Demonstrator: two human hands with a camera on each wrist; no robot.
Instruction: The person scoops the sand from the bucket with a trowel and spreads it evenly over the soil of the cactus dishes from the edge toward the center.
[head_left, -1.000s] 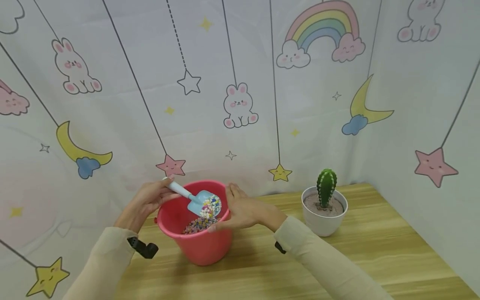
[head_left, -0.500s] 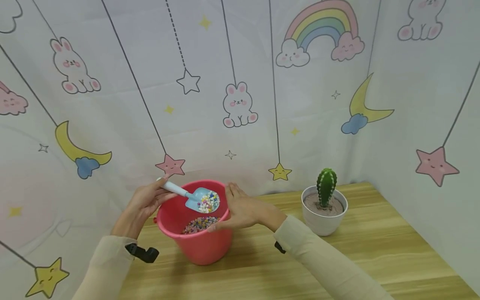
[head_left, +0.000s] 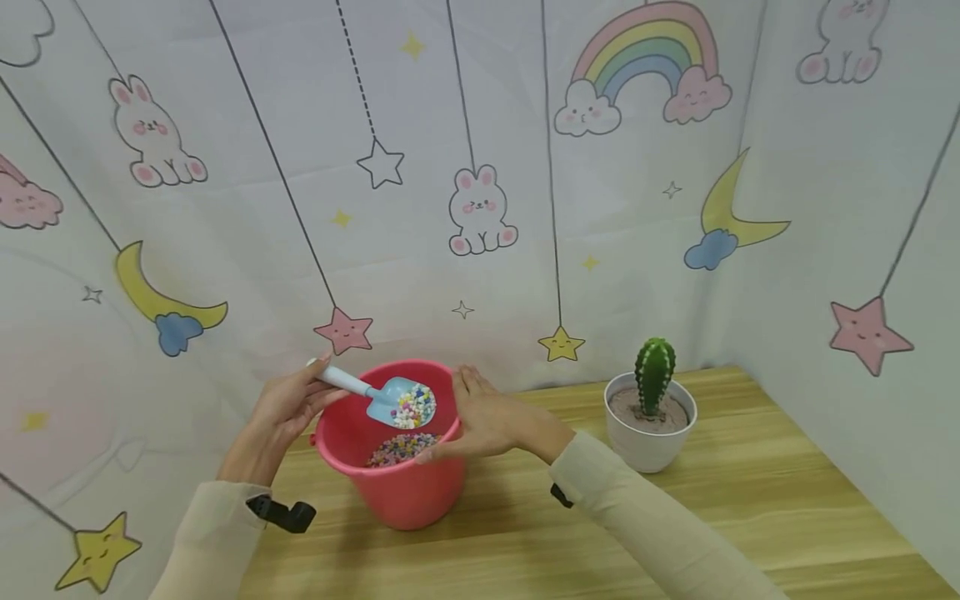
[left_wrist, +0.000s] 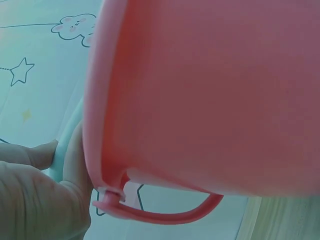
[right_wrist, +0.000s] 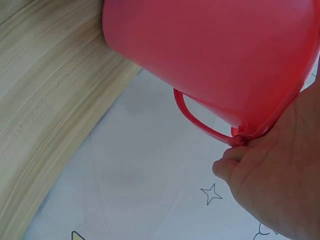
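Note:
My left hand (head_left: 281, 412) pinches the white handle (head_left: 341, 380) of a light blue toy shovel between thumb and fingers. Its blade (head_left: 382, 408) is over the mouth of a red plastic bucket (head_left: 408, 496) and carries a heap of small multicoloured beads (head_left: 414, 407). More beads (head_left: 402, 448) lie inside the bucket, which stands upright. At the bucket's right side, my right hand (head_left: 498, 421) holds the rim, thumb along the front edge and fingers toward the back. In the left wrist view, the bucket wall hides the blade; fingers (left_wrist: 42, 155) and part of the handle (left_wrist: 62, 150) show.
A white pot (head_left: 645, 446) with a green cactus (head_left: 655, 375) stands right of the bucket on the wood-grain table (head_left: 517, 550). Behind it hangs a white cloth (head_left: 300, 125) printed with rabbits, stars and moons. The bucket's red carrying handle (right_wrist: 200, 122) hangs down its outer side.
The left hand and the shovel have drifted slightly left, and the beads sit more gathered on the blade. The right hand and the bucket have stayed in place.

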